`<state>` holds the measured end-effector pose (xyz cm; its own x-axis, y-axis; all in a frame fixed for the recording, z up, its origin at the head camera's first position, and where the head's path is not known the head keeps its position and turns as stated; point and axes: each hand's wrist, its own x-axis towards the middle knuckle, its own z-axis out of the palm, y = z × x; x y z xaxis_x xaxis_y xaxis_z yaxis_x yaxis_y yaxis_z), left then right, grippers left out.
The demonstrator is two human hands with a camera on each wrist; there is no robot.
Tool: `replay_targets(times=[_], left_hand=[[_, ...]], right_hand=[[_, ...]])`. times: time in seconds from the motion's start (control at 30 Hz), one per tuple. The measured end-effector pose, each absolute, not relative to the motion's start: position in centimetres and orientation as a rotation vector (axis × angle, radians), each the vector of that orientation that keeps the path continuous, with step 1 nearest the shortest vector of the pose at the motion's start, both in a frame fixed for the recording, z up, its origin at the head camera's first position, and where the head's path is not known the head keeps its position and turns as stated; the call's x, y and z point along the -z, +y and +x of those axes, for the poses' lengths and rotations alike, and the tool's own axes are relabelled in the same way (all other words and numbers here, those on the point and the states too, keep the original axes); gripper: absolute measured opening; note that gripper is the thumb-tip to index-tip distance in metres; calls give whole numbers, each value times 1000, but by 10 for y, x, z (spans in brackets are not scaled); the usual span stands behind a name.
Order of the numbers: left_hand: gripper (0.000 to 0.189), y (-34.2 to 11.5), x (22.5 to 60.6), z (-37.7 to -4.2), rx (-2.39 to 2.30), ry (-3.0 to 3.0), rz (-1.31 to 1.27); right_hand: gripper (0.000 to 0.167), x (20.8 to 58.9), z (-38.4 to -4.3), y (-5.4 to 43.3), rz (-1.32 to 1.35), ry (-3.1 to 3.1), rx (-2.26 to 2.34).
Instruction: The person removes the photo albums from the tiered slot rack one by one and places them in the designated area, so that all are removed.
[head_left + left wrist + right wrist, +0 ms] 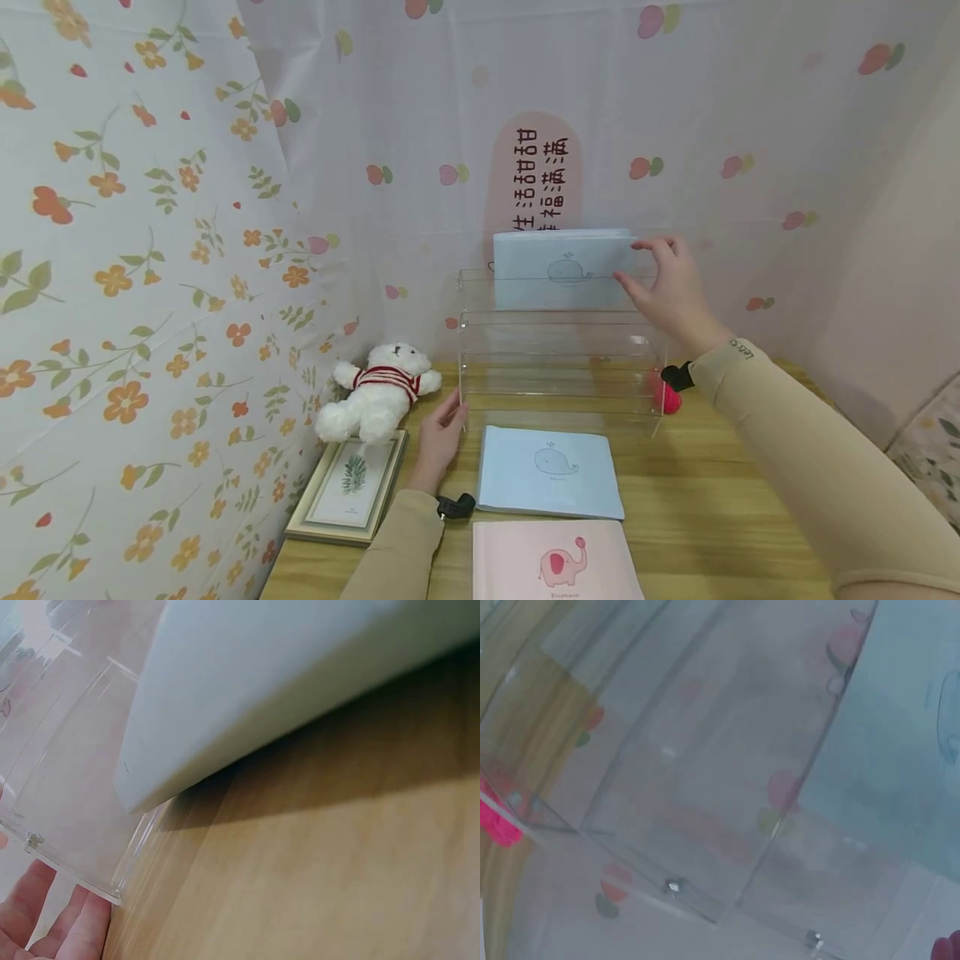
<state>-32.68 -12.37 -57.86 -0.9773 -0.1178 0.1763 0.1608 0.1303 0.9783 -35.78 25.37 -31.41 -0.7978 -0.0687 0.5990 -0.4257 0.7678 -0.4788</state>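
A clear acrylic tiered rack (pixel 461 358) stands on the wooden table. In its top tier, a pale blue notebook (pixel 525 271) with a whale drawing stands upright. My right hand (pixel 671 287) pinches this notebook's right end, thumb in front and forefinger near the top corner; in the right wrist view only a fingertip shows. My left hand (pixel 438 442) grips the rack's lower left side, its fingers (pixel 79 930) along the clear panel. Before the rack lie another blue whale notebook (pixel 547 492) and a pink elephant notebook (pixel 517 567).
To the left, a white teddy bear (pixel 375 404) in a striped sweater leans by the curtain, above a framed leaf picture (pixel 375 496). A bright pink object (pixel 670 398) sits behind the rack's right side. Patterned cloth (pixel 420 125) hangs behind.
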Motion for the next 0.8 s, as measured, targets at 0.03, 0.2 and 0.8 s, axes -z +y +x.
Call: replay_targets(times=[0.03,0.2,0.8], left_hand=[[46,-123,579,-327,1957,-2191,-35],[46,-124,582,-328,1962,-2184,-29],[48,-127,580,-328,1969,-2197,-36]], right_hand=[[59,312,-359,256,350,-2406,-829],[78,298,-374,261,280,-2535,-827],[74,278,-413,236,209,-2636,-1070]])
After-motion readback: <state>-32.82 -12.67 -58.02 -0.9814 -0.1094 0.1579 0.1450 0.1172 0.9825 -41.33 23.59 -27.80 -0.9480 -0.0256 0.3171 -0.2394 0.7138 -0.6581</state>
